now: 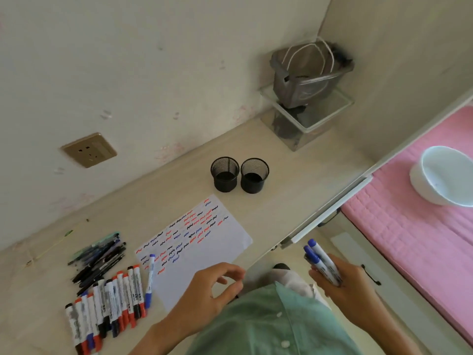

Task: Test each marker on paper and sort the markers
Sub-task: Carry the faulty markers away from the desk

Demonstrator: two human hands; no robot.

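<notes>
A white sheet of paper [204,254] covered with red, blue and black squiggles lies on the desk. My right hand [343,280] grips a bundle of blue-capped markers [322,260] beyond the desk's front edge. My left hand [212,288] hovers over the paper's near corner with loosely curled fingers, holding nothing. One blue marker [150,279] lies on the paper's left edge. A row of several red, black and blue markers [107,306] lies at the desk's lower left. Two black mesh cups [225,174] [254,175] stand side by side behind the paper, both looking empty.
A pile of dark pens [99,260] lies left of the paper. A clear box with a grey bag [307,98] stands in the back corner. A wall socket [89,149] is at the left. A white bowl [445,175] sits on pink bedding at the right.
</notes>
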